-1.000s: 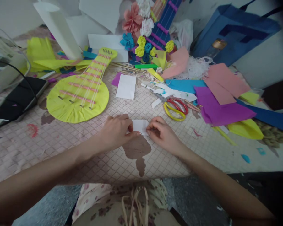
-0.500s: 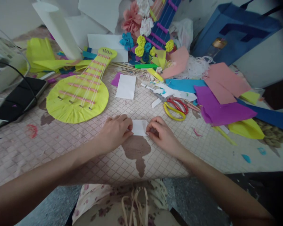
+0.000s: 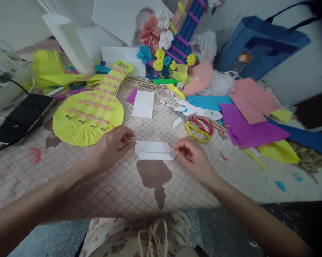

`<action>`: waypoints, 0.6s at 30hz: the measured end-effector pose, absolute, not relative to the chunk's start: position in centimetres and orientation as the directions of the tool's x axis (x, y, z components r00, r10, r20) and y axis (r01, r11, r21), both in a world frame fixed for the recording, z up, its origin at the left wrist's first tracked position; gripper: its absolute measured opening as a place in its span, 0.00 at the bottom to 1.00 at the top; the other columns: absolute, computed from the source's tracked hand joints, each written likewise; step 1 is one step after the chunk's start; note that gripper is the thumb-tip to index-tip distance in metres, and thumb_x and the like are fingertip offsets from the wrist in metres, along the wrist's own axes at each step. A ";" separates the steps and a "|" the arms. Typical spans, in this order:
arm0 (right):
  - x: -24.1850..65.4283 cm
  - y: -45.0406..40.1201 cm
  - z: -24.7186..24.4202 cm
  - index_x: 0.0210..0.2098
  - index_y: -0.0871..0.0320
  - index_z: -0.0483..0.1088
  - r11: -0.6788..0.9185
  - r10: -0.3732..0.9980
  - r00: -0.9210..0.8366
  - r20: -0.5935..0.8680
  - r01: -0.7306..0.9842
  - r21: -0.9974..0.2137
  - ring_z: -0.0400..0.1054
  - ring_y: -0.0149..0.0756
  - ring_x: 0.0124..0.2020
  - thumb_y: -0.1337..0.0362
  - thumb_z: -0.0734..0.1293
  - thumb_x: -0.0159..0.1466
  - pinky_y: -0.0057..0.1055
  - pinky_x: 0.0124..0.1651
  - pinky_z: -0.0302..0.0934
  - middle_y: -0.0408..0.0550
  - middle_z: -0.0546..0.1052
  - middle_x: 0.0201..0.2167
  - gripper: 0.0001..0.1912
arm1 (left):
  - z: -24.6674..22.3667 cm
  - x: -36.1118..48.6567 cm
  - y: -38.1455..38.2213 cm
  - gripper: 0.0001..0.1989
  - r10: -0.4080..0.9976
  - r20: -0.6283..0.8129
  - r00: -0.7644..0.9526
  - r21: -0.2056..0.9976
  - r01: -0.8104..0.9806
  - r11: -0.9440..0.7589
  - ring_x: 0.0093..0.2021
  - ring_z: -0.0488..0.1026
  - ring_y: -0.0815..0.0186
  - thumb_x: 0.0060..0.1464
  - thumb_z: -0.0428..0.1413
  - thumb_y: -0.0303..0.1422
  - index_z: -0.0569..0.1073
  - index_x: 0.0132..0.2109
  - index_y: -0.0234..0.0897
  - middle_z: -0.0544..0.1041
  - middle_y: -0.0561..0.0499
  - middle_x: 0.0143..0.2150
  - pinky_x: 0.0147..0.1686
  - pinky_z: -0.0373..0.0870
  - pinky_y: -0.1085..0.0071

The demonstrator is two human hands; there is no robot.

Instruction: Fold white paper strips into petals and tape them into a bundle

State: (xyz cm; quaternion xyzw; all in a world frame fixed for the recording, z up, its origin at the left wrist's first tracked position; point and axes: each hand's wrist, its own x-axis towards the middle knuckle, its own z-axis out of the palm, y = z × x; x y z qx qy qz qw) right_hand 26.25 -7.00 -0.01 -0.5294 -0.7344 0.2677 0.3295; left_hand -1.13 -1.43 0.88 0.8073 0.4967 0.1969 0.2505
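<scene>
A small folded white paper [image 3: 155, 150] lies near the front of the patterned tabletop, with a crease along its lower part. My left hand [image 3: 109, 146] is at its left end, thumb and fingertips pinched at the paper's edge. At the right end, my right hand [image 3: 194, 157] pinches the corner between thumb and fingers. Beyond them rests a second white paper piece [image 3: 143, 103]. The yellow paper-covered instrument model [image 3: 88, 117] with pink strips and white strings is to the left of the papers.
Scissors with red and yellow handles [image 3: 198, 129] lie among white scraps. Purple paper [image 3: 252, 130] and pink sheets [image 3: 253, 100] are at right. A black phone-like device [image 3: 21, 116] sits left; a blue bag [image 3: 259, 46] stands behind.
Both hands have moved apart, the left one further. More of the white paper shows between them, with its fold visible. The whole view has shifted slightly.
</scene>
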 end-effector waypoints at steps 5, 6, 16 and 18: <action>26.0 -7.1 -0.8 0.36 0.55 0.63 0.303 0.949 -0.276 0.150 0.672 -0.676 0.62 0.33 0.35 0.70 0.66 0.58 0.31 0.36 0.59 0.45 0.66 0.35 0.08 | 0.1 -0.7 -1.9 0.15 0.899 0.050 0.435 0.619 0.692 -0.370 0.33 0.68 0.67 0.53 0.54 0.37 0.64 0.47 0.36 0.71 0.50 0.37 0.33 0.67 0.69; 26.0 -7.1 -0.8 0.36 0.55 0.63 0.301 0.948 -0.287 0.136 0.676 -0.673 0.62 0.33 0.35 0.70 0.66 0.58 0.31 0.36 0.60 0.45 0.66 0.36 0.08 | 0.0 -0.6 -2.0 0.17 0.901 0.047 0.430 0.625 0.691 -0.363 0.33 0.68 0.67 0.54 0.54 0.37 0.62 0.49 0.35 0.71 0.50 0.37 0.33 0.67 0.69; 27.2 -5.7 -0.2 0.35 0.56 0.65 0.277 0.958 -0.249 0.140 0.685 -0.674 0.64 0.33 0.33 0.70 0.63 0.61 0.31 0.34 0.59 0.45 0.68 0.33 0.04 | 1.0 -0.6 -1.7 0.08 0.858 0.000 0.514 0.568 0.706 -0.423 0.30 0.67 0.67 0.56 0.50 0.35 0.69 0.35 0.36 0.71 0.51 0.31 0.31 0.64 0.70; 27.0 -5.4 -0.2 0.33 0.56 0.65 0.285 0.955 -0.269 0.127 0.707 -0.648 0.63 0.33 0.33 0.70 0.64 0.60 0.30 0.34 0.59 0.45 0.67 0.33 0.03 | 1.2 -0.4 -1.8 0.09 0.836 0.010 0.548 0.584 0.676 -0.450 0.33 0.68 0.67 0.59 0.47 0.33 0.70 0.37 0.36 0.72 0.50 0.33 0.34 0.64 0.70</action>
